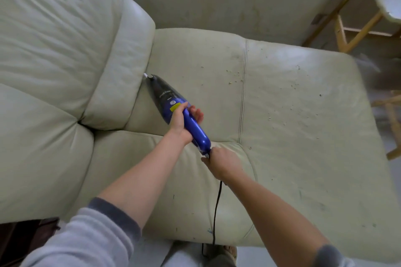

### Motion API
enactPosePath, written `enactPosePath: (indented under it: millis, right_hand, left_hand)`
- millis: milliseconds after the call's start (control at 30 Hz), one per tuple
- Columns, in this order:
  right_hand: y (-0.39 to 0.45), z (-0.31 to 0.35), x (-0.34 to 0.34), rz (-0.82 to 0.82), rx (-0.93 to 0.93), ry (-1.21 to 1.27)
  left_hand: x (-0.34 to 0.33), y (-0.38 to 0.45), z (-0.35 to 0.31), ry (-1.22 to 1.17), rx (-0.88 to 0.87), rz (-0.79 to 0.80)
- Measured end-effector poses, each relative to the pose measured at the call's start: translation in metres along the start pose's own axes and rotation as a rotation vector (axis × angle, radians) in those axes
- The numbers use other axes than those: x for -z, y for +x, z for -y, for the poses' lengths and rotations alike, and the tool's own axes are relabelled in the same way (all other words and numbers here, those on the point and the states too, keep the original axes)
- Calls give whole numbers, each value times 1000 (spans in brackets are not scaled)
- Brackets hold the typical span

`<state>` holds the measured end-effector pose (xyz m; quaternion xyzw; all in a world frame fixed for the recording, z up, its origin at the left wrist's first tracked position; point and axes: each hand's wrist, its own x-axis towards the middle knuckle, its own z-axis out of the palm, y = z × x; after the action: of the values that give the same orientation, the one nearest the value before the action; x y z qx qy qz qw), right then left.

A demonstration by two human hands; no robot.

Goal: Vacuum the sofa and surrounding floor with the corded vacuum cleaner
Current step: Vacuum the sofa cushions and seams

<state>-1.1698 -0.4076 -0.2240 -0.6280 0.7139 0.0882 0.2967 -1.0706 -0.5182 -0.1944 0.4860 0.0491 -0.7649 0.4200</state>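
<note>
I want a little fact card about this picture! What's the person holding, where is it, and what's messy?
tool: blue handheld vacuum cleaner, nozzle at the crease between seat cushion and back cushion
left hand: left hand grips the vacuum body
right hand: right hand holds the black cord at the vacuum's rear end
cord: hangs down over the sofa's front edge
sofa: pale green sofa
mess: crumbs scattered on the seat, right of the nozzle
nearby: wooden furniture legs at upper right

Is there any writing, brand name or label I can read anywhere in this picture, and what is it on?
White brand lettering on the dark nose of the vacuum cleaner: too blurred to read.
Yellow sticker on the vacuum cleaner's blue body: no writing visible.
Sofa: no text.
</note>
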Motion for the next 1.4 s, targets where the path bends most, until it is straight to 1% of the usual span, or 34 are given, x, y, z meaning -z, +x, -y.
enactPosePath:
  millis: [33, 133, 200, 300, 333, 400, 467, 500, 733, 900, 1033, 1167, 1300, 1400]
  right_hand:
    - [0, 1, 1, -3, 6, -6]
    - [-3, -2, 4, -1, 11, -27]
    - [-7, -7, 8, 43, 4, -28]
    - [-9, -18, 17, 128, -30, 28]
    - [-12, -20, 22, 131, -44, 76]
    - [-17, -30, 32, 159, -54, 256]
    - [-24, -40, 39, 254, -53, 459]
    - [-29, -45, 43, 292, -39, 512]
    - [-76, -93, 53, 302, 121, 507]
    - [-102, -113, 66, 331, 227, 331]
    - [-117, -98, 75, 361, 270, 236]
    - [-127, -72, 73, 329, 333, 152]
    - [-128, -49, 59, 313, 318, 136]
    - [-128, -36, 48, 259, 308, 120]
  left_hand:
    - [-1, 0, -1, -12, 4, 5]
    - [-6, -1, 2, 82, 9, -44]
    - [-8, -9, 8, 109, 9, -98]
    - [-12, -20, 21, 100, 7, -130]
    - [-14, -24, 25, 93, 6, -129]
    - [-20, -35, 34, 69, -10, -126]
    - [-25, -44, 44, 45, -42, -138]
    - [-27, -49, 50, 37, -62, -141]
    - [-45, -96, 108, -56, -212, -151]
    - [-42, -136, 132, -156, -291, -191]
    - [-29, -157, 127, -215, -323, -228]
    - [-6, -175, 111, -290, -317, -231]
    - [14, -182, 98, -296, -314, -229]
    - [27, -184, 90, -320, -300, -204]
